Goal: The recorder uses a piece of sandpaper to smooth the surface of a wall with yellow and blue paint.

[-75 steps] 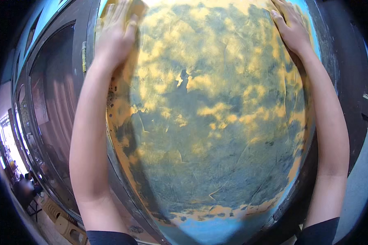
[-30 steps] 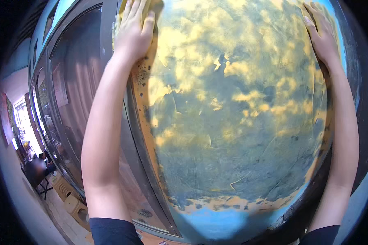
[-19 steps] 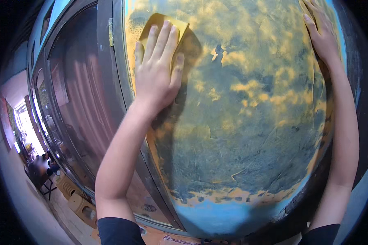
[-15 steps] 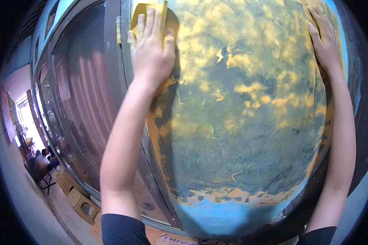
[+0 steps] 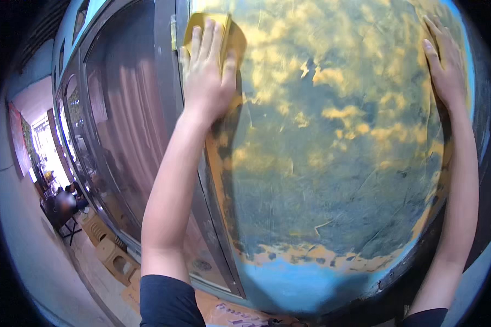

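Left hand point(image 5: 208, 90), fingers slightly spread, over yellow sheet point(image 5: 198, 19) on patchy wall point(image 5: 311, 163); flat right hand point(image 5: 447, 73) apart, holding nothing visible

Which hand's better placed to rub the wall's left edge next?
Left, probably: the left hand lies over the yellow sheet near that edge; the right hand is by the opposite one, no sheet showing.

Dark-framed glazed panels point(image 5: 106, 103) line the left; pinkish curtain point(image 5: 144, 109) shows in the nearest. Pale wall point(image 5: 24, 218) at far left. Tan plastic stools point(image 5: 110, 252) stand on greyish floor point(image 5: 87, 267) between. Bright daylight glares through opening point(image 5: 46, 147) at far end.
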A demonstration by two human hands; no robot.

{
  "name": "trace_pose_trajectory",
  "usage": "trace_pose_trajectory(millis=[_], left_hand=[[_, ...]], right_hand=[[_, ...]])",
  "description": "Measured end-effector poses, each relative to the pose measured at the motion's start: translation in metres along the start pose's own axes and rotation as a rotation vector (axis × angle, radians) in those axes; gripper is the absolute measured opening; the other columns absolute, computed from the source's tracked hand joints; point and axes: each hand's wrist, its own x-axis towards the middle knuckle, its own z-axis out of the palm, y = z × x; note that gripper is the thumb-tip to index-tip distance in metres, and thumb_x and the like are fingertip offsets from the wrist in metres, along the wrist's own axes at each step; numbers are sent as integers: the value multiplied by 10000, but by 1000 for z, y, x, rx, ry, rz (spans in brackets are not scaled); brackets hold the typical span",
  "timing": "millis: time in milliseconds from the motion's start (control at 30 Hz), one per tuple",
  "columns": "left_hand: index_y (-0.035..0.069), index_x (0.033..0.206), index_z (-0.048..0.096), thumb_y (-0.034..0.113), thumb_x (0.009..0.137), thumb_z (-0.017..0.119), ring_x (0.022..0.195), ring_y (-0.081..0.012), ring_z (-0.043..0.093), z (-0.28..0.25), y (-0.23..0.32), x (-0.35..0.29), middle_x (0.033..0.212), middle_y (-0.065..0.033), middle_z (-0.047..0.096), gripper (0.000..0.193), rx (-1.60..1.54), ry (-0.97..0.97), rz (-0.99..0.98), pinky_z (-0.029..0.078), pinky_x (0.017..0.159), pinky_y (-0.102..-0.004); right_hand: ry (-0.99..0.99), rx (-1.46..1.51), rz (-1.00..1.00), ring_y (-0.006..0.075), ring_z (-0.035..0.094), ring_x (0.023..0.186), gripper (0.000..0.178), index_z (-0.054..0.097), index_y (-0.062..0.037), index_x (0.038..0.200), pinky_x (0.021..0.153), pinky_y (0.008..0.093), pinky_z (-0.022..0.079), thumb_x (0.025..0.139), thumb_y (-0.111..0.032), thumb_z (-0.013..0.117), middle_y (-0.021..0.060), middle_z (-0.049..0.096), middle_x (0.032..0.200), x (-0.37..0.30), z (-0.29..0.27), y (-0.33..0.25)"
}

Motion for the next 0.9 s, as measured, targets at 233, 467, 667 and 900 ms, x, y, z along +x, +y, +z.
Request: trace_pose_trajectory(millis=[233,467,667,900], left_hand=[[49,1547,288,226,927,443,1518,-358,134,-3,53,-119,1618,-158,249,664,-5,-138,-109,49,1205,-549],[105,1540,316,285,974,438,1499,-357,196,-6,3,37,1593,-166,297,607,50,-7,-86,118,1204,-534],[33,1524,323,297,986,418,1500,-382,179,9,15,-73,1605,-158,274,607,11,-8,-114,106,1193,-572],[79,1542,306,288,988,437,1499,-359,194,-10,18,-70,1614,-120,273,606,68,-56,25,116,1196,-554]], right_hand=[[5,-20,2,270,316,1459,472,441,-278,1490,1199,430,232,1034,-398,417,42,399,1554,-29,-2,1],[-2,-8,19,280,286,1474,489,418,-295,1502,1206,452,210,1034,-435,388,29,367,1574,-33,-10,-19],[-41,-16,31,286,261,1486,498,396,-319,1512,1208,487,188,1034,-456,367,14,344,1588,-51,-22,-44],[-69,-50,55,296,213,1502,497,361,-388,1514,1200,587,128,1026,-480,345,-23,294,1610,-61,-25,-67]])
